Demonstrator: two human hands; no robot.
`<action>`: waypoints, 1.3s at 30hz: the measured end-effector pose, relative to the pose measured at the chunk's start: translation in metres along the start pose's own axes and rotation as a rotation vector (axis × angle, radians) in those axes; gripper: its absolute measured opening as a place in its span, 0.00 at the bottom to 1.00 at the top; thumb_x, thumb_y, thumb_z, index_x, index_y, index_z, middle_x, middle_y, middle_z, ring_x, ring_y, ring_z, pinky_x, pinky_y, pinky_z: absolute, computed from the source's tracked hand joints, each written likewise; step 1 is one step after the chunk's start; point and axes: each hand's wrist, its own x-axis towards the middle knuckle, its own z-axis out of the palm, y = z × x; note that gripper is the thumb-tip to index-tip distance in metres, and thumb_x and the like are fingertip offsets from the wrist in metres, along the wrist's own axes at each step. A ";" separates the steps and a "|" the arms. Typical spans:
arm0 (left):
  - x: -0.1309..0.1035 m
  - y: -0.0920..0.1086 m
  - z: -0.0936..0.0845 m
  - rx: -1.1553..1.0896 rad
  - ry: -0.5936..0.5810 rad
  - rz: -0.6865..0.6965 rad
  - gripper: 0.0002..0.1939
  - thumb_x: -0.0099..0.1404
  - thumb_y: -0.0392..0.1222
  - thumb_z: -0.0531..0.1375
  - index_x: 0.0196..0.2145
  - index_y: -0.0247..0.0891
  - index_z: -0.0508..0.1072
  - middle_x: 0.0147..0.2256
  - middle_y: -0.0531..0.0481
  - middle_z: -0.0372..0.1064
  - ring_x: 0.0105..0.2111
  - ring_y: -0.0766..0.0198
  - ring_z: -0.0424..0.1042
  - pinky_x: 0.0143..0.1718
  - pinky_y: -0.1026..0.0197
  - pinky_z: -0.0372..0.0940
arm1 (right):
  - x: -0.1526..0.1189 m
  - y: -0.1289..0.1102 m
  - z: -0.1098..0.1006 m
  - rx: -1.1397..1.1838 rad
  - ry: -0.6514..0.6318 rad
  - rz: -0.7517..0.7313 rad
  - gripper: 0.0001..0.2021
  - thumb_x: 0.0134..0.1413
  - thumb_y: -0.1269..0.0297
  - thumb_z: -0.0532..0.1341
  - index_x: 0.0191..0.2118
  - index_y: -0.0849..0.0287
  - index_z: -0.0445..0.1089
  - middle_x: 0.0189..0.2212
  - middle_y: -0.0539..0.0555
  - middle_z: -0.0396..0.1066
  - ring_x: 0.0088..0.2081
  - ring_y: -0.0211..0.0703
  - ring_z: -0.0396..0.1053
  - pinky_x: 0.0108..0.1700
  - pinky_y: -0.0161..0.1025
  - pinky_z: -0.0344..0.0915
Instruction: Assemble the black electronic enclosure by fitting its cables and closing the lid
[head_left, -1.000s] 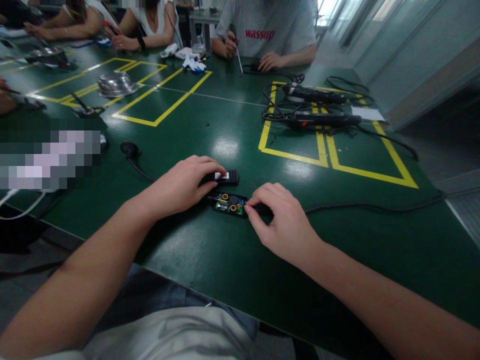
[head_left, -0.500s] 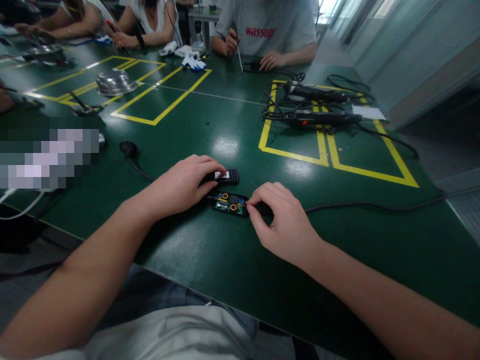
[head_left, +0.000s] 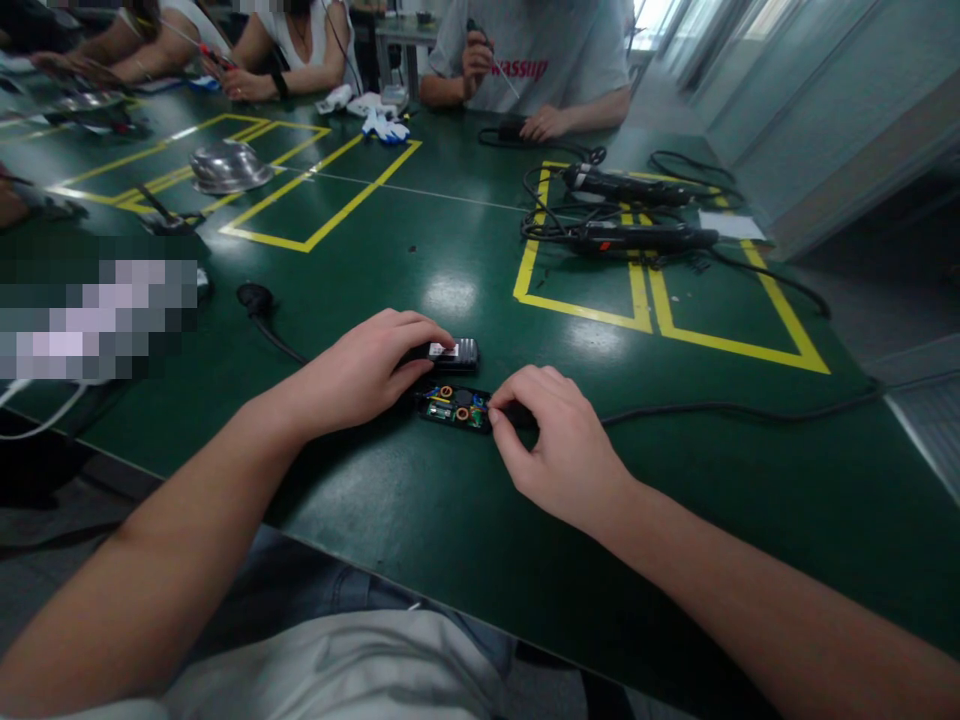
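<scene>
An open black case with a circuit board [head_left: 454, 408], copper coils and small wires lies on the green table [head_left: 360, 510]. Just beyond it is a black cover [head_left: 466, 354] with a white label, gripped by my left hand [head_left: 375, 365] between thumb and fingers. My right hand [head_left: 551, 425] pinches at the right end of the open case, where a black cable [head_left: 720, 408] comes in. Whatever sits between those fingertips is too small to make out. Another cable with a plug [head_left: 256, 298] runs out from behind my left hand.
Black corded tools [head_left: 637, 237] lie at the right across yellow tape. A metal bowl [head_left: 229, 167] and white-blue gloves [head_left: 385, 126] are farther back. Opposite, a person's hand [head_left: 477, 62] holds a screwdriver. A pixelated area covers the left edge.
The open case and my right hand have shifted very slightly left. The cover is tilted a little differently under my left hand. Across the table, the person's screwdriver has been raised.
</scene>
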 end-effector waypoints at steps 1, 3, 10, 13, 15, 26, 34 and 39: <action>-0.001 0.001 -0.002 -0.023 0.012 0.004 0.16 0.78 0.43 0.57 0.57 0.41 0.79 0.57 0.43 0.80 0.59 0.50 0.76 0.65 0.46 0.68 | 0.000 0.000 0.000 0.009 0.012 0.020 0.05 0.65 0.70 0.58 0.38 0.51 0.64 0.34 0.55 0.74 0.39 0.52 0.71 0.42 0.49 0.62; -0.003 0.002 -0.007 -0.086 0.033 0.023 0.16 0.77 0.43 0.59 0.58 0.41 0.79 0.58 0.43 0.80 0.59 0.51 0.77 0.65 0.48 0.69 | -0.001 0.001 -0.001 0.048 0.036 0.069 0.06 0.62 0.70 0.57 0.41 0.51 0.63 0.36 0.54 0.74 0.38 0.52 0.72 0.42 0.49 0.64; -0.008 0.008 -0.018 -0.269 -0.171 0.145 0.14 0.74 0.42 0.66 0.55 0.43 0.82 0.53 0.48 0.83 0.52 0.57 0.81 0.57 0.57 0.71 | -0.004 0.003 -0.007 0.114 -0.007 0.099 0.23 0.51 0.71 0.56 0.54 0.54 0.63 0.45 0.58 0.77 0.42 0.54 0.74 0.46 0.53 0.67; -0.007 0.009 -0.016 -0.240 -0.188 0.137 0.14 0.73 0.39 0.66 0.55 0.42 0.82 0.53 0.49 0.83 0.52 0.58 0.81 0.57 0.59 0.71 | -0.003 0.000 -0.006 0.079 -0.023 0.070 0.21 0.53 0.69 0.58 0.55 0.56 0.67 0.46 0.60 0.78 0.43 0.56 0.74 0.46 0.53 0.67; -0.008 0.010 -0.015 -0.237 -0.187 0.129 0.15 0.72 0.40 0.66 0.55 0.42 0.81 0.52 0.49 0.83 0.52 0.58 0.81 0.57 0.59 0.70 | -0.003 -0.002 -0.005 0.046 -0.020 0.050 0.18 0.57 0.66 0.61 0.53 0.56 0.70 0.46 0.60 0.79 0.44 0.57 0.75 0.46 0.53 0.67; -0.007 0.013 -0.016 -0.182 -0.215 0.017 0.16 0.70 0.43 0.69 0.55 0.44 0.82 0.49 0.50 0.83 0.48 0.57 0.81 0.52 0.59 0.70 | -0.001 0.002 -0.001 -0.040 -0.023 -0.001 0.10 0.63 0.64 0.70 0.49 0.56 0.77 0.44 0.58 0.82 0.44 0.55 0.76 0.45 0.50 0.66; -0.006 0.014 -0.014 -0.189 -0.198 0.015 0.15 0.69 0.42 0.70 0.53 0.44 0.83 0.47 0.51 0.83 0.48 0.58 0.80 0.51 0.59 0.69 | -0.001 0.001 -0.001 -0.062 -0.025 -0.012 0.10 0.63 0.64 0.70 0.49 0.57 0.76 0.44 0.58 0.82 0.44 0.55 0.76 0.44 0.50 0.65; -0.006 0.014 -0.013 -0.150 -0.186 0.008 0.15 0.68 0.42 0.71 0.52 0.44 0.83 0.47 0.51 0.83 0.48 0.57 0.80 0.51 0.59 0.68 | -0.002 0.000 -0.001 -0.066 -0.028 -0.017 0.10 0.64 0.64 0.70 0.49 0.57 0.76 0.44 0.57 0.82 0.43 0.56 0.76 0.44 0.50 0.64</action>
